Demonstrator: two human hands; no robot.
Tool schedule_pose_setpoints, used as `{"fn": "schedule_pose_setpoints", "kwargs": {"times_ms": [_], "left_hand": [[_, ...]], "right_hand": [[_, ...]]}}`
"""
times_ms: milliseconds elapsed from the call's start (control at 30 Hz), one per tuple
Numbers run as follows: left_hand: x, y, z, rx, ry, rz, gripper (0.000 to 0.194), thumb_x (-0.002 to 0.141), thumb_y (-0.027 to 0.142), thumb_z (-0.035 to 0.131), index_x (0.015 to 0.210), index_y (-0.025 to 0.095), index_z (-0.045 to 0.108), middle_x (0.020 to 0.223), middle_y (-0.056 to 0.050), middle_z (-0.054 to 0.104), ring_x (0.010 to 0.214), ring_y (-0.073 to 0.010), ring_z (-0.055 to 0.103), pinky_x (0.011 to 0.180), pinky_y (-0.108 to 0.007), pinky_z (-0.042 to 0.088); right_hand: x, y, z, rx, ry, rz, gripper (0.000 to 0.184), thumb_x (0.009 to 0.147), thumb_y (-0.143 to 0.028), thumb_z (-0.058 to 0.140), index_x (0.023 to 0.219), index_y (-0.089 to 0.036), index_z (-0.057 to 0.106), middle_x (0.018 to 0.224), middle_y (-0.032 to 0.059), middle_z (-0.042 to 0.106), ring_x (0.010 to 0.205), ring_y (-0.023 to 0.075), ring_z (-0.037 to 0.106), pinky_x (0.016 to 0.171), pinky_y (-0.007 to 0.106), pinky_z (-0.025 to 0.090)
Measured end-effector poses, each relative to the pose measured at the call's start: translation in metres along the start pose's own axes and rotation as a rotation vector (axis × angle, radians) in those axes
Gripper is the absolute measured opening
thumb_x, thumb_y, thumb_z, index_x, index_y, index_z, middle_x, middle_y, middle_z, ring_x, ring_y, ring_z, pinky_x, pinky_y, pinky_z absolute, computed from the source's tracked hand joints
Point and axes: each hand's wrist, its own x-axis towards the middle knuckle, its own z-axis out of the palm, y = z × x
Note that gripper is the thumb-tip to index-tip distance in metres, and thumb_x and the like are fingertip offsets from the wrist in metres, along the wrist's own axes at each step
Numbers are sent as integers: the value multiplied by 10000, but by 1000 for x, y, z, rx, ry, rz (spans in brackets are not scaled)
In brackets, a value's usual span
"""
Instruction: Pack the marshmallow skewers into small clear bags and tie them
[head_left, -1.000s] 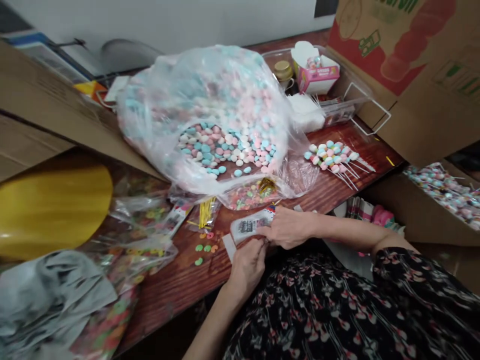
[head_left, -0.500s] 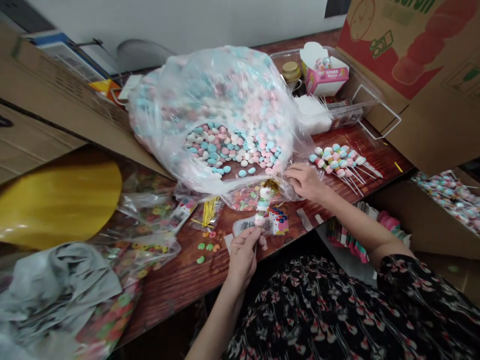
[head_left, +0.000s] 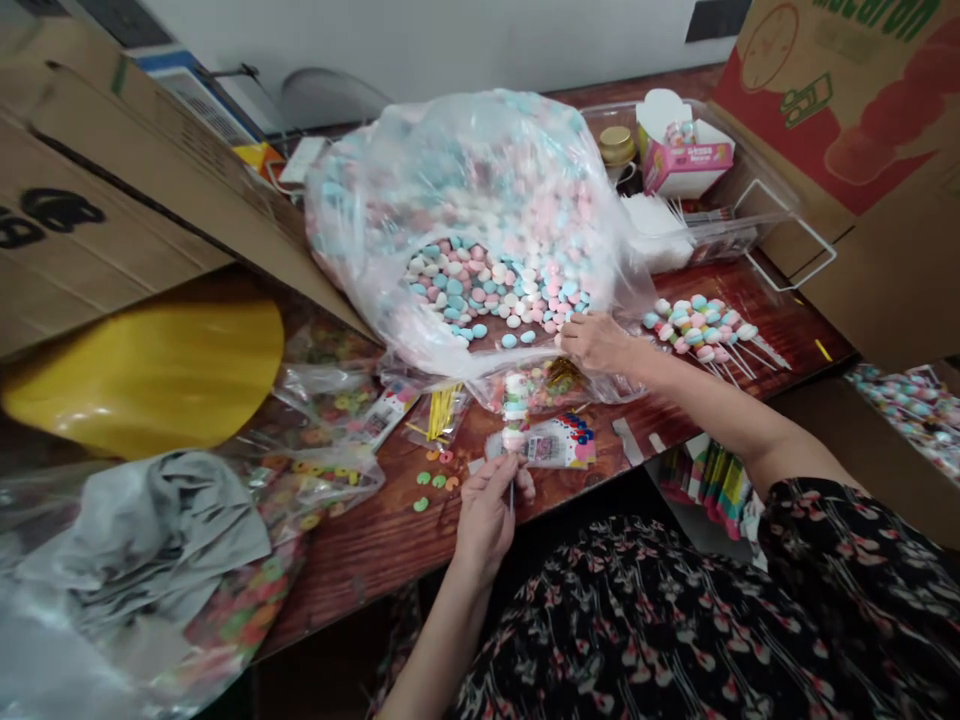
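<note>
My left hand (head_left: 487, 520) is closed on a stick of pastel candies (head_left: 514, 412), held upright over the wooden bench (head_left: 360, 570) near its front edge. My right hand (head_left: 596, 342) lies on the mouth of a clear plastic bag (head_left: 480, 180), though I can't tell whether it's gripping. Plenty of loose candies (head_left: 495, 290) remain inside; finished sticks (head_left: 705, 325) lie toward the bench's far right edge.

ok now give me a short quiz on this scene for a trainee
1. Which hand holds the upright candy stick?
2. True or false: the right hand touches the clear bag of pastel candies.
3. What lies on the wooden table to the right of that bag? a) candy sticks b) scissors c) a mug

Key: 1 left hand; 2 true; 3 a
</note>
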Motion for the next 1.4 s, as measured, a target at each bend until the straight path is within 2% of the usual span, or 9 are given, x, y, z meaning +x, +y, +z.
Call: {"fn": "schedule_pose_setpoints", "kwargs": {"times_ms": [133, 300, 533, 633, 767, 900, 1133, 1267, 1400], "left_hand": [[11, 9, 10, -137, -52, -20, 267, 641, 335, 848, 719, 132, 694, 737, -25, 647, 697, -139, 617, 594, -238, 506], [23, 19, 43, -259, -194, -20, 219, 651, 285, 847, 678, 141, 684, 1016, -75, 684, 1019, -214, 612, 818, -312, 538], [26, 13, 67, -370, -216, -33, 172, 634, 214, 849, 691, 133, 708, 744, -9, 645, 768, -109, 603, 795, -243, 511], [23, 14, 59, -286, -197, -9, 182, 625, 239, 852, 674, 126, 719, 725, -29, 661, 754, -127, 614, 715, -230, 497], [15, 13, 51, -126, -184, 81, 188, 620, 273, 856, 663, 125, 748, 677, -41, 680, 706, -133, 611, 735, -248, 488], [8, 10, 53, -32, -179, 100, 199, 622, 305, 852, 669, 133, 765, 684, -52, 700, 692, -134, 616, 729, -247, 488], [10, 2, 49, 78, -135, 181, 219, 694, 352, 800, 688, 142, 738, 687, -27, 673, 619, -106, 585, 620, -226, 496], [16, -1, 42, 180, -53, 137, 293, 722, 433, 761, 760, 148, 706, 649, -13, 651, 485, -93, 542, 410, -189, 386], [19, -3, 41, 235, -47, 136, 307, 730, 423, 745, 667, 138, 648, 559, 29, 560, 408, -32, 403, 387, -166, 255]], "right_hand": [[-19, -5, -8, -58, 291, 54, 227, 922, -148, 459, 873, -163, 680, 887, 68, 683, 803, 190, 501, 667, 324, 272], [-41, -41, -10, -39, 571, 78, 237, 909, -160, 439, 893, -160, 675, 869, 72, 680, 772, 182, 520, 687, 327, 320], [-51, -90, -1, 196, 730, 161, 205, 891, -147, 455, 893, -168, 658, 838, 73, 678, 762, 174, 579, 701, 326, 401], [-57, -98, -4, 577, 701, 197, 184, 889, -156, 486, 932, -162, 664, 910, 84, 675, 821, 163, 611, 744, 303, 470], [-62, -99, -14, 1178, 495, 258, 243, 900, -269, 551, 1095, -167, 654, 1021, 72, 669, 835, 136, 623, 726, 263, 506], [-56, -94, -19, 1452, 236, 207, 213, 891, -309, 570, 888, -148, 709, 837, 28, 687, 781, 133, 628, 727, 248, 500], [-58, -90, -9, 1431, 208, 226, 101, 789, -208, 651, 755, -154, 729, 716, 4, 686, 666, 111, 601, 661, 228, 471], [-75, -94, -15, 1274, 399, 323, 105, 813, -191, 637, 783, -178, 737, 724, 3, 679, 666, 112, 597, 665, 238, 474], [-87, -110, -27, 1050, 640, 370, 131, 865, -191, 610, 890, -206, 738, 740, 10, 659, 672, 121, 585, 652, 258, 480]]}}
